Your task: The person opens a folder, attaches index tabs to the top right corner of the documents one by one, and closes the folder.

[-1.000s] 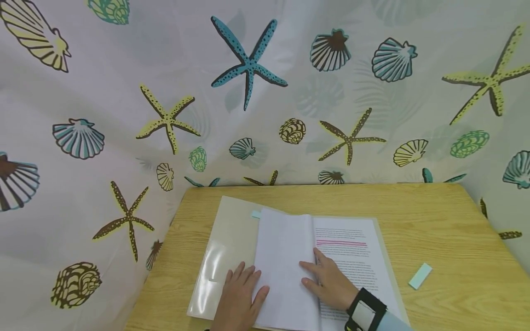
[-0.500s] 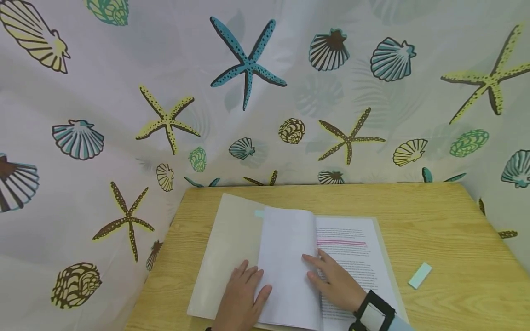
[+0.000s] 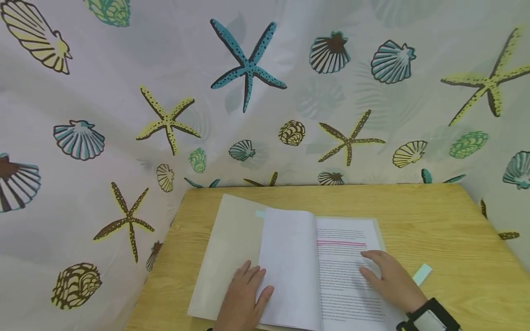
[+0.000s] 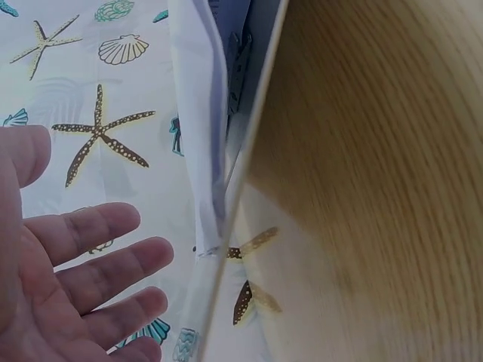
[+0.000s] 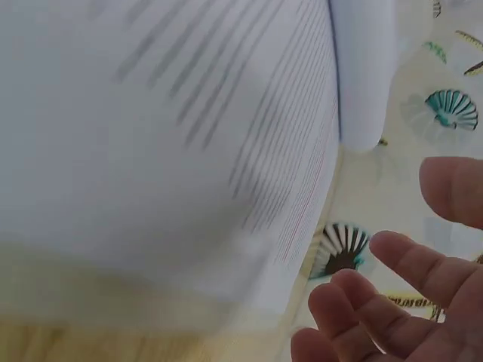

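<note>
A folder with a pale cover (image 3: 225,243) lies spread on the table. Its turned white sheets (image 3: 288,266) curve to the left of the binding, while a printed page (image 3: 345,276) with pink highlighted lines faces up on the right. My left hand (image 3: 244,296) rests with fingers extended where the cover meets the turned sheets. Over the right edge of the printed page is my right hand (image 3: 391,281), fingers loosely extended, holding nothing; the right wrist view shows the same hand (image 5: 400,302) beside the page. A light blue tab (image 3: 260,214) sticks out at the sheets' upper left.
Right of the folder, a pale blue rectangular strip (image 3: 422,274) lies on the wooden table (image 3: 451,230), partly covered by the right hand. A curtain (image 3: 265,115) printed with shells and starfish hangs behind the table and along its sides.
My right hand has left the binding and moved right across the printed page to its outer edge, covering part of the blue strip. My left hand has stayed nearly in place.
</note>
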A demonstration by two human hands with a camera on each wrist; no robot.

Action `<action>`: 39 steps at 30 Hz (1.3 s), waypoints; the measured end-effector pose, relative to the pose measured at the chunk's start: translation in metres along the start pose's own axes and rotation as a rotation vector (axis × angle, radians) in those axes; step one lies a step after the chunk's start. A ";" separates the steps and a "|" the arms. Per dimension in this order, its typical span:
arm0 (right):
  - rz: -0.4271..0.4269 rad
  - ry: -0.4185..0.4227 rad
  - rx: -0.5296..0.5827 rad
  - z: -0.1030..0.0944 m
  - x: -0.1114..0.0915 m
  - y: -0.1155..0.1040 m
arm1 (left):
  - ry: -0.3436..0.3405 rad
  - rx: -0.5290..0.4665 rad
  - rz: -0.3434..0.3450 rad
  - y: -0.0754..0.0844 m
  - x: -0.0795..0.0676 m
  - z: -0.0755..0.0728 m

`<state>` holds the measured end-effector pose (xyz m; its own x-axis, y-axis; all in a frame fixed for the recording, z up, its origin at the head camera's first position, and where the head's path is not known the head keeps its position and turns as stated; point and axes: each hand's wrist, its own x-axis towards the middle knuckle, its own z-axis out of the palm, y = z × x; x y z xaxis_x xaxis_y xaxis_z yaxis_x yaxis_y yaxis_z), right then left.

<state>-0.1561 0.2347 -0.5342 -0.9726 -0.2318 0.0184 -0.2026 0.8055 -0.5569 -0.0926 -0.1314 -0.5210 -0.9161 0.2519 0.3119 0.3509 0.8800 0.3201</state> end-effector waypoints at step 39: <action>0.011 -0.070 -0.281 -0.045 -0.024 0.110 | 0.095 -0.111 0.128 0.018 -0.010 0.012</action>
<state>-0.1601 0.3537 -0.5586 -0.9666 -0.2514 -0.0494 -0.2252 0.9255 -0.3046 -0.0793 -0.1129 -0.5287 -0.8419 0.3150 0.4381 0.4876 0.7918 0.3678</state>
